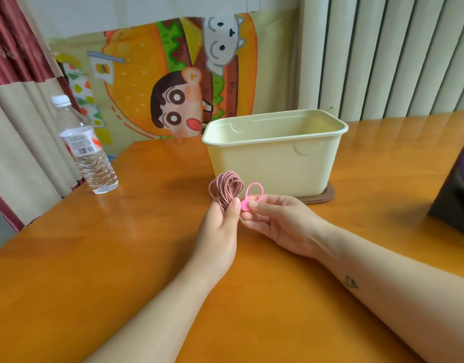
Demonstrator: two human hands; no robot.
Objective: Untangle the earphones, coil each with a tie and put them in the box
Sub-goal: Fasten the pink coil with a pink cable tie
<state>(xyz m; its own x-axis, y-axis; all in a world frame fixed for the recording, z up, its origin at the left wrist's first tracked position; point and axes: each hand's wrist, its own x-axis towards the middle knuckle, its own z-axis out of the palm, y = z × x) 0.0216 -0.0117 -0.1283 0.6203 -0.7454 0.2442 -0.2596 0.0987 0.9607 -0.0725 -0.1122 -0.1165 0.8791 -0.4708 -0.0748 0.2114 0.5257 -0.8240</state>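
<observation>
both hands meet just in front of the box (272, 158), above bare table (120, 244) with the bottle (88, 150) near its left edge. left hand (220, 226) grips the coiled earphones (225, 189); right hand (280, 221) pinches the tie (251, 196).

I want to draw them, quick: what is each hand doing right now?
Left hand: holds the coiled earphones.
Right hand: pinches the pink tie.
</observation>
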